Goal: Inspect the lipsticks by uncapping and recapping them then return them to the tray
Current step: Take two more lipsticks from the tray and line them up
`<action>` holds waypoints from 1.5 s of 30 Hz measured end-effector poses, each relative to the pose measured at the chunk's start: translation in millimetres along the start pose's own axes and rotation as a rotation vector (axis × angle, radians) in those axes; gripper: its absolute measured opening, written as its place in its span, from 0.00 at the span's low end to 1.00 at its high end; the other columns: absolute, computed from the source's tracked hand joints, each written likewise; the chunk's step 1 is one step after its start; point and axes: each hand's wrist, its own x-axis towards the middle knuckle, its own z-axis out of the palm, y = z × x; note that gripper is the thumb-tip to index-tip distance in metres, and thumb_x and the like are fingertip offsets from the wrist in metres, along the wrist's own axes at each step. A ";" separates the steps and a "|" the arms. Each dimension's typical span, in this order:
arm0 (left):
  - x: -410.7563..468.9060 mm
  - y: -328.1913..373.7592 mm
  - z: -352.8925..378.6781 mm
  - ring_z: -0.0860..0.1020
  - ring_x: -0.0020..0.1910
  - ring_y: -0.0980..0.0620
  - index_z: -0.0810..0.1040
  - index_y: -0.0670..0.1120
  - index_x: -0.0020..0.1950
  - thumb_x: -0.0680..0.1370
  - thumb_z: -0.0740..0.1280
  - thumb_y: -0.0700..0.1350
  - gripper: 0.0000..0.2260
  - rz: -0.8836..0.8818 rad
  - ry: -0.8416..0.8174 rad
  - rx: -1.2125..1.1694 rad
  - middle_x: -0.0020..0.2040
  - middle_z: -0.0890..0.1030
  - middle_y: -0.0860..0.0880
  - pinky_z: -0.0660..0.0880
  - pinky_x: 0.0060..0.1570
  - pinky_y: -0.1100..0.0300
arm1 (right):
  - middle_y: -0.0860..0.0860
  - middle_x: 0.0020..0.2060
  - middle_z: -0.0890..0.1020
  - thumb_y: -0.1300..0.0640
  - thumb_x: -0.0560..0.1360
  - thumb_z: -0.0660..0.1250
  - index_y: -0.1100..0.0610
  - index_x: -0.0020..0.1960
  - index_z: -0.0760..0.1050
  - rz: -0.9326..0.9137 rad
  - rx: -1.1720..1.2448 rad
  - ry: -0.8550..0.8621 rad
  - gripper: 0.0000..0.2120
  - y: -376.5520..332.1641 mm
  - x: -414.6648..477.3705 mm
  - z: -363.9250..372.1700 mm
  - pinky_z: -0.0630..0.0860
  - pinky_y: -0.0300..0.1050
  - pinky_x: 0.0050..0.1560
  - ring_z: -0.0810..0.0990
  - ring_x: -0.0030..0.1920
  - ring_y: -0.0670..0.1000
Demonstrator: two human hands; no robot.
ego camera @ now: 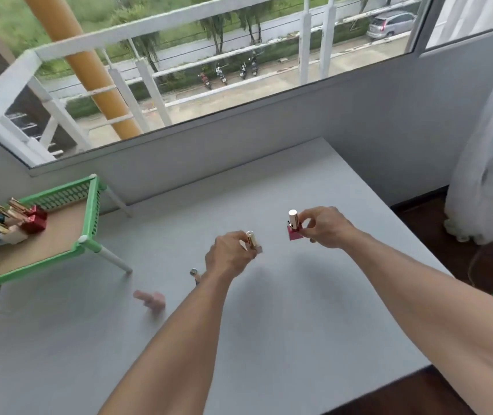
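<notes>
**Two lipsticks held up over the grey counter**

Bare forearms reach from the near edge across a smooth, matte grey counter [314, 310] toward the window. Left hand [227, 256] has its fingers [246, 250] clamped on a lipstick [252, 242] with a shiny gold, round-topped tube and a pale pink square block at its lower end; it stands roughly upright, lifted just above the counter. Right hand [324, 227] has its fingers [308, 224] pinched on a second lipstick [294, 226], a rounded gold cylinder above a boxy magenta base, also upright and held a little higher. The two lipsticks are near each other but apart. Whether either one is capped cannot be told.

Just behind the left wrist, on the counter, a small item with a round silver tip [195, 275] is partly hidden by the arm. Left of the left forearm lies a blurred pale pink lipstick [151, 299] on its side, blocky at one end.

Well to the left of the left hand stands a green plastic tray [89, 205], its walls a lattice of small holes, its floor a flat tan board, raised on thin white legs [116, 259]. At the tray's left end a cluster of more lipsticks [14, 218] leans together: gold tubes with glossy red, dark blue and pale square bases.

Beyond the counter, a grey wall rises to a wide window [209, 70], and a white gauzy curtain [484, 175] hangs at the right.
</notes>
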 end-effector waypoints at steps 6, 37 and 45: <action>-5.1 -6.8 23.7 0.80 0.44 0.49 0.79 0.57 0.44 0.69 0.68 0.54 0.06 -0.050 -0.022 0.031 0.43 0.83 0.56 0.70 0.38 0.59 | 0.47 0.40 0.81 0.54 0.72 0.68 0.46 0.51 0.80 0.013 -0.003 -0.057 0.09 25.6 0.8 16.6 0.73 0.41 0.42 0.79 0.42 0.50; -25.9 -30.8 32.1 0.80 0.50 0.49 0.74 0.56 0.58 0.71 0.68 0.50 0.16 -0.020 -0.068 0.097 0.48 0.83 0.55 0.75 0.50 0.54 | 0.53 0.58 0.77 0.51 0.73 0.67 0.50 0.65 0.68 0.215 -0.154 -0.142 0.22 38.0 -31.1 37.8 0.73 0.45 0.49 0.76 0.55 0.54; -51.1 -56.7 23.0 0.76 0.54 0.51 0.75 0.56 0.57 0.71 0.67 0.54 0.15 0.041 -0.077 0.035 0.52 0.80 0.56 0.69 0.44 0.57 | 0.52 0.57 0.77 0.47 0.73 0.66 0.52 0.62 0.72 0.223 -0.187 -0.100 0.19 15.1 -63.7 73.9 0.70 0.43 0.49 0.75 0.56 0.52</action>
